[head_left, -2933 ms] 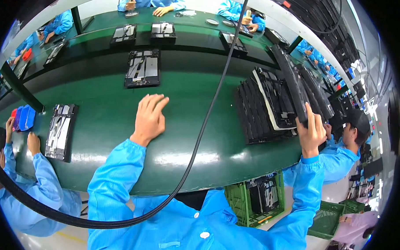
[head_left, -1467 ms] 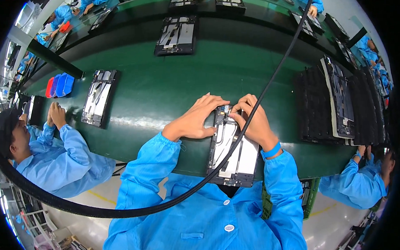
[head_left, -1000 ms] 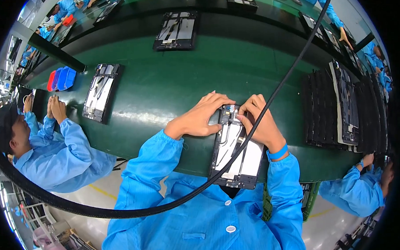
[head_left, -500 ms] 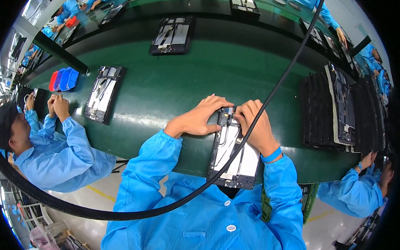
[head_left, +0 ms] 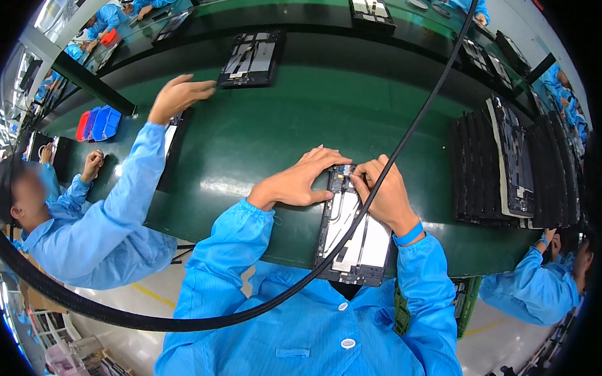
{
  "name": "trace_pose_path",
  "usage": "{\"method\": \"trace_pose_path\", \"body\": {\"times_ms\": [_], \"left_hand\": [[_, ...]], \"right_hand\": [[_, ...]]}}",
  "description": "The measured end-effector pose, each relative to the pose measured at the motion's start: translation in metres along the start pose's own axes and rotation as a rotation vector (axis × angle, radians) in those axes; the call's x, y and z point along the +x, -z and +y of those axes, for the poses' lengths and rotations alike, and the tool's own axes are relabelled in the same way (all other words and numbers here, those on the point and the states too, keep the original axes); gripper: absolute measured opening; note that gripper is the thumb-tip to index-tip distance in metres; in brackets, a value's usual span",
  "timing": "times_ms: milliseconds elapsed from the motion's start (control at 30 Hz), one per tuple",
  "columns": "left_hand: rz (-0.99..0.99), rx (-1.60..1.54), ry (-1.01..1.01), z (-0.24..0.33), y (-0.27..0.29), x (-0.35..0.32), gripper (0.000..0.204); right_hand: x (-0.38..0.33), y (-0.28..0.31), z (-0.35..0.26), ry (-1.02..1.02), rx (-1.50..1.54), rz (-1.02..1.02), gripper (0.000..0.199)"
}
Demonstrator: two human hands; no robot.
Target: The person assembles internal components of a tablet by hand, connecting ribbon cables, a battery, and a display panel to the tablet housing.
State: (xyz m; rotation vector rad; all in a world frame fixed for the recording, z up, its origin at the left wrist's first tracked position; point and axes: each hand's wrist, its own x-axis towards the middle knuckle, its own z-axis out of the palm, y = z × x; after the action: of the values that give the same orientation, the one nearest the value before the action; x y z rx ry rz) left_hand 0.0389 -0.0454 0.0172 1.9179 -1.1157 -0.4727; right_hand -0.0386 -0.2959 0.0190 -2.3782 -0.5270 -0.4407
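Observation:
An opened tablet (head_left: 353, 236) with pale battery cells and a dark frame lies on the bench edge in front of me, its near end reaching over the edge. My left hand (head_left: 299, 178) grips its far left corner, fingers along the far edge and thumb on the left side. At the far right corner, the thumb and fingers of my right hand (head_left: 387, 195) are pinched together over the circuit parts. Whatever lies between those fingertips is hidden. A black cable (head_left: 374, 202) crosses the view in front of the tablet and my right hand.
Several dark tablet parts stand in an upright row (head_left: 492, 168) on the right. Another opened tablet (head_left: 250, 59) lies on the dark strip beyond. At left are blue bins (head_left: 102, 123) and a co-worker's outstretched arm (head_left: 138, 170). A green crate (head_left: 465, 305) shows below the bench.
The co-worker on the left has stretched an arm out toward the tablet on the dark strip, covering much of another tablet. My hands have barely moved.

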Motion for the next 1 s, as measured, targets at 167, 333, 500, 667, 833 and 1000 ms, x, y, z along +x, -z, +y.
{"method": "trace_pose_path", "body": {"times_ms": [167, 333, 500, 667, 833, 1000], "left_hand": [[-0.017, 0.001, 0.01, 0.006, 0.002, 0.002, 0.08], [-0.021, 0.013, 0.032, 0.009, 0.002, 0.002, 0.081], [0.009, 0.007, 0.01, 0.002, -0.001, -0.001, 0.081], [0.022, 0.006, 0.0, 0.0, -0.004, -0.001, 0.082], [-0.024, 0.001, 0.031, 0.008, 0.001, 0.003, 0.084], [0.008, 0.016, 0.025, 0.008, -0.003, 0.003, 0.082]], "right_hand": [[-0.001, -0.002, 0.005, 0.022, 0.0, 0.038, 0.013], [-0.002, 0.001, 0.004, 0.008, -0.003, 0.007, 0.016], [-0.001, 0.004, 0.003, -0.032, 0.062, 0.015, 0.018], [-0.003, 0.003, 0.007, -0.053, 0.07, -0.021, 0.016], [-0.001, 0.008, 0.005, -0.069, 0.095, -0.033, 0.017], [0.0, 0.011, 0.004, -0.087, 0.127, -0.075, 0.018]]}}
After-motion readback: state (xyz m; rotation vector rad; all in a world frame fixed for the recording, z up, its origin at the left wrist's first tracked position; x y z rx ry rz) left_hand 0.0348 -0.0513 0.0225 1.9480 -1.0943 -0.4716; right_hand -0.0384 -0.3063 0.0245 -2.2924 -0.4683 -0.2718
